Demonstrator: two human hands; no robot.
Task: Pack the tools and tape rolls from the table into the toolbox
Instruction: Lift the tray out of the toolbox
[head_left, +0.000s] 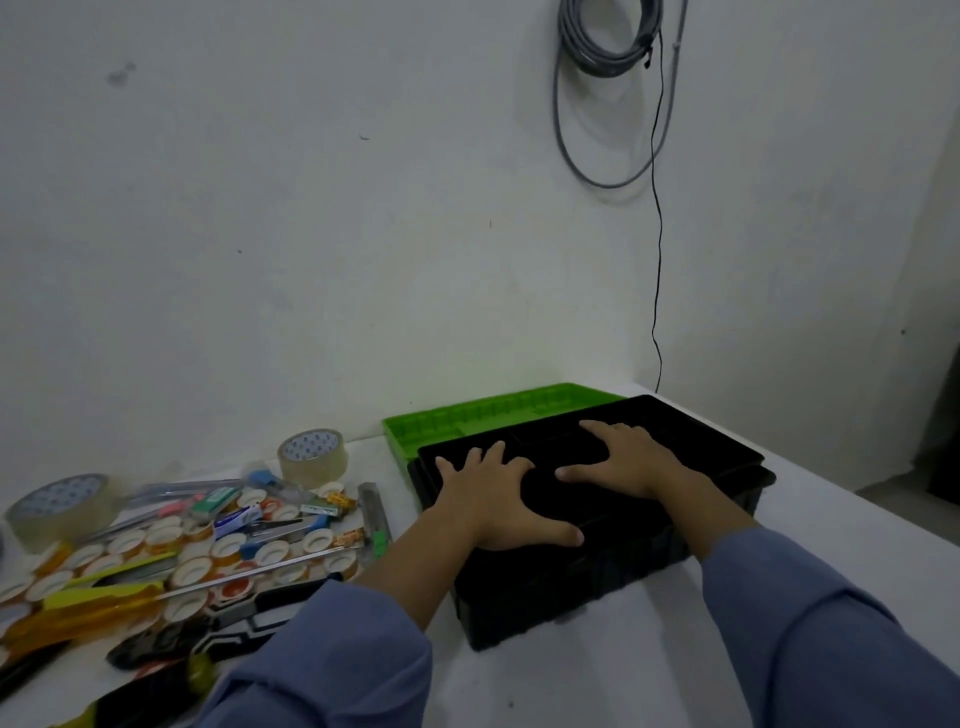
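I have the white wall (260, 208) filling the far side, with the white table (597, 686) below it. On the table's right half sits the black toolbox (597, 577), its green lid (493, 415) lying open toward the wall. Left of the box is the heap of tools (104, 608) mixed with small tape rolls (192, 569), none of them in the box. A grey cable coil (608, 36) hangs far right on the wall. I read the left hand (493, 499) and right hand (634, 462) as flat on the box's black top tray, fingers spread, gripping nothing. Two clear tape rolls (311, 457) stand at the heap's far edge.
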